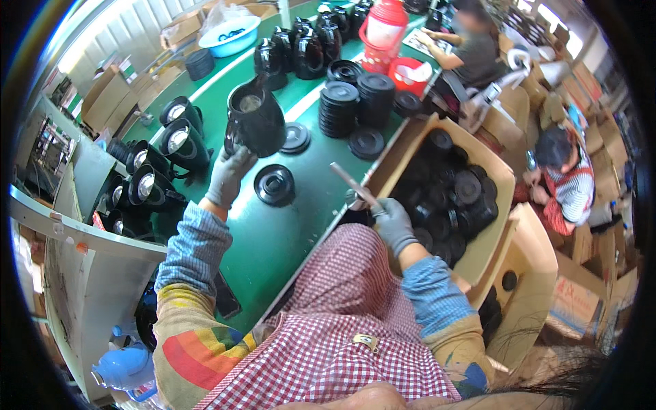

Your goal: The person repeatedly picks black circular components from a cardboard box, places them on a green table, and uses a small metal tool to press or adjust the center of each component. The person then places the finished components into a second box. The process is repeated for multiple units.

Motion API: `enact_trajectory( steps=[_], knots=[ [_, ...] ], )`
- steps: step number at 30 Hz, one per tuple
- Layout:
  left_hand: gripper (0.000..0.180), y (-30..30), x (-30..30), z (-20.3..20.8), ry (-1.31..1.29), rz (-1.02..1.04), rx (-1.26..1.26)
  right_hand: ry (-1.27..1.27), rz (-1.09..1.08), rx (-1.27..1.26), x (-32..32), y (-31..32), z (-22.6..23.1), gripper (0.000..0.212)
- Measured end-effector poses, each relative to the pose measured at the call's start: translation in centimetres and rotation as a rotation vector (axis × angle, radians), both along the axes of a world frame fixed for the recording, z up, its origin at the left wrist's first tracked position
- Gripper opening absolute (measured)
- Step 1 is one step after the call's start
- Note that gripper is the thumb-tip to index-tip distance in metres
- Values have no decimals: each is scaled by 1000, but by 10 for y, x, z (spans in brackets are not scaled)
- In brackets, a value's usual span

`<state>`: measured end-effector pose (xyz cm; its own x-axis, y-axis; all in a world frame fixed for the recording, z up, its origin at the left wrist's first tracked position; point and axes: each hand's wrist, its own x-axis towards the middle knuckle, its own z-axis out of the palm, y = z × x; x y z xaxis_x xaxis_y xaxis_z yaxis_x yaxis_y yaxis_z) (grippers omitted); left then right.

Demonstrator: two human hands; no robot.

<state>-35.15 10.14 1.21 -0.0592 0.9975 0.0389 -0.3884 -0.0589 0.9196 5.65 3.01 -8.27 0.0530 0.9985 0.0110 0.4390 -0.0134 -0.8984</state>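
Observation:
My left hand (232,176), in a grey glove, is closed around the handle of a glossy black jug (263,130). The jug is raised over the green table, its open mouth toward me. In my right hand (394,224), also gloved, is a thin stick-like tool (354,184), pointing up and left; its exact kind is unclear. Below the jug lies a round black lid (275,185), and another lid (295,137) sits just behind it. Stacks of black lids (339,113) stand farther right, with a single lid (366,143) beside them.
A cardboard box (506,179) full of black round parts stands right of the table edge. Several jugs lie on their sides at left; more jugs (309,55) stand at the back near a red basket (379,51) and blue basin (229,44). Two people work at right.

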Motion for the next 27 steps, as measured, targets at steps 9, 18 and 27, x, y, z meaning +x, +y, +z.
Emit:
enact_trajectory(
  steps=[9,18,27],
  knots=[
    [46,247,-69,-68,-254,609,-112,-354,134,7,-91,83,-27,29],
    [48,348,-73,-106,-80,826,-148,-251,37,27,36,-31,10,22],
    [29,248,-149,62,2077,695,19,-206,-219,-203,112,-118,-12,23]
  ],
)
